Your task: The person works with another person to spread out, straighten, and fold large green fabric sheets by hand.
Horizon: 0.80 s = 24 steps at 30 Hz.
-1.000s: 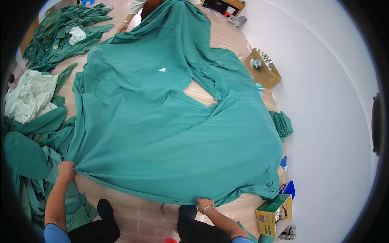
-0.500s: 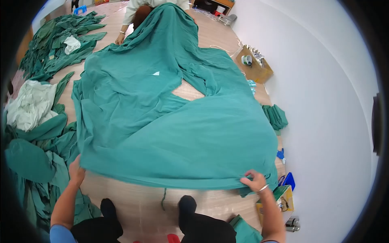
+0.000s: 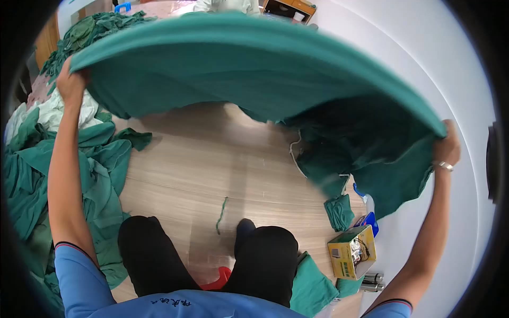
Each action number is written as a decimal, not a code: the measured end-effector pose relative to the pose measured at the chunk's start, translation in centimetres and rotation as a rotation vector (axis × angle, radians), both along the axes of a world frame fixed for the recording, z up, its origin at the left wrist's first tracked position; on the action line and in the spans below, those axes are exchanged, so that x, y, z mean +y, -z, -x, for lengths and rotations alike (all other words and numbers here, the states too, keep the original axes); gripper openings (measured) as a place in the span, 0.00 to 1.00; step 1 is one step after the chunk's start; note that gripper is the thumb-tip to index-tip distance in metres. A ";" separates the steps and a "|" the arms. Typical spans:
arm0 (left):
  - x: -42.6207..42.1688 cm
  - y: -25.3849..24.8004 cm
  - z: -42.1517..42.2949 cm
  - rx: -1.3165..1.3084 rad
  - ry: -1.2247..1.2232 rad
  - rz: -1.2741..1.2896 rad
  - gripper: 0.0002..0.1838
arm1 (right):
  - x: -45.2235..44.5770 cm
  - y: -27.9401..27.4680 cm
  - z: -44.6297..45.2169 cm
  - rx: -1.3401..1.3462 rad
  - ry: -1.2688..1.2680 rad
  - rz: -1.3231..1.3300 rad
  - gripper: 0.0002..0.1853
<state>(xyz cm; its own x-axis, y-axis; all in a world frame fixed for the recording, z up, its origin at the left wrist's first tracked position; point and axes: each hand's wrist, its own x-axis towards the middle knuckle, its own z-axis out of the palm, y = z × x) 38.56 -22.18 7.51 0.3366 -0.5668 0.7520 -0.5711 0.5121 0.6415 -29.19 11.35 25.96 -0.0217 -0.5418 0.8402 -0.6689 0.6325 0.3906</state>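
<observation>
A large green cloth sheet (image 3: 244,69) billows in an arch in front of me, lifted off the floor along its near edge. My left hand (image 3: 71,82) grips its left corner, raised high at the left. At the right, my right hand (image 3: 448,146) is closed on the opposite corner, with a bracelet at the wrist. The cloth's underside is dark and partly blurred by motion. Its far side hides most of another person (image 3: 228,6), of whom only a pale garment shows at the top.
Heaped green cloths (image 3: 90,159) and a white cloth (image 3: 53,112) lie along the left. At right stand folded green cloths (image 3: 339,212), a yellow box (image 3: 342,259) of small items and metal flasks (image 3: 373,282). A green strip (image 3: 221,214) and a red object (image 3: 218,280) are near my feet.
Both my hands have risen, lifting the sheet's near edge from low over the floor to high in front of me. The floor beneath is exposed, and the other person is now mostly covered.
</observation>
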 end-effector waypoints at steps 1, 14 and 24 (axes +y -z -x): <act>0.1 1.1 -3.1 -0.024 -0.050 0.042 0.12 | 0.7 2.8 -1.6 -0.024 -0.141 -0.064 0.11; 8.8 22.7 -20.0 0.920 -0.163 -0.137 0.12 | 3.9 42.9 -16.9 -1.376 -0.422 -1.058 0.16; 1.4 6.4 3.4 0.805 0.646 -0.078 0.18 | 1.6 53.1 -18.6 -1.477 -0.243 -1.430 0.20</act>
<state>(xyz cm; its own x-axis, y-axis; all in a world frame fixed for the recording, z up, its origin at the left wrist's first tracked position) 35.14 -20.82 1.12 0.3379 -0.8556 0.3921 0.4108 0.5089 0.7565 -10.62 12.91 -27.10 0.0198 -0.7487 -0.6627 -0.8758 0.3067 -0.3727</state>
